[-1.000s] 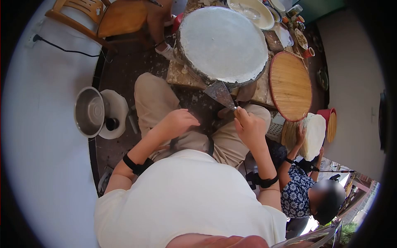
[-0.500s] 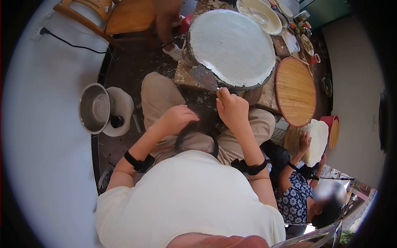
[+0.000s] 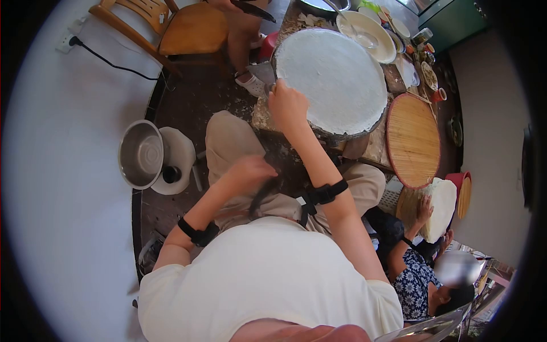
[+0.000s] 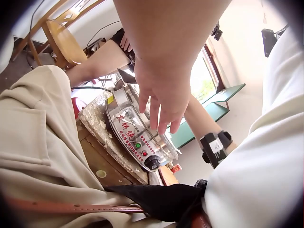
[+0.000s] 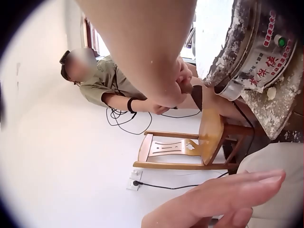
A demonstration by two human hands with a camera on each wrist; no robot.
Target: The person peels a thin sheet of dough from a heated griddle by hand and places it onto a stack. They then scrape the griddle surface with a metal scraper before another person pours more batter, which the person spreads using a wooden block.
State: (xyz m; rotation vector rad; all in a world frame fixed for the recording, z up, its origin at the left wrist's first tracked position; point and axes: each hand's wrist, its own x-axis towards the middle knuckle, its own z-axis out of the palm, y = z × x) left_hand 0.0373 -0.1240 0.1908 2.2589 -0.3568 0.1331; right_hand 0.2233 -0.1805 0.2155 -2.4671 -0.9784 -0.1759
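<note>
My right hand (image 3: 289, 108) grips the handle of a scraper at the left edge of a round griddle, whose top carries a thin white layer (image 3: 330, 80). The scraper's grey blade (image 3: 262, 72) lies beside the rim. In the right wrist view, the right hand (image 5: 175, 85) has its fingers curled round the handle, with the dark blade (image 5: 197, 96) beyond. My left hand (image 3: 250, 171) hangs over my lap, slightly blurred. Its fingers are loose and hold nothing in the left wrist view, where the hand (image 4: 164, 92) appears before the griddle's control panel (image 4: 133, 135).
A woven round mat (image 3: 413, 139) leans right of the griddle. Dishes and a cream basin (image 3: 370, 40) stand behind. A metal bowl (image 3: 141, 154) is at left, a wooden chair (image 3: 194, 29) at upper left. Another person at right holds a white round stack (image 3: 441, 208); someone stands near the chair.
My right hand has moved left and forward with the scraper, from the griddle's near edge to its left edge. The left hand stays over my lap. The head view has shifted slightly.
</note>
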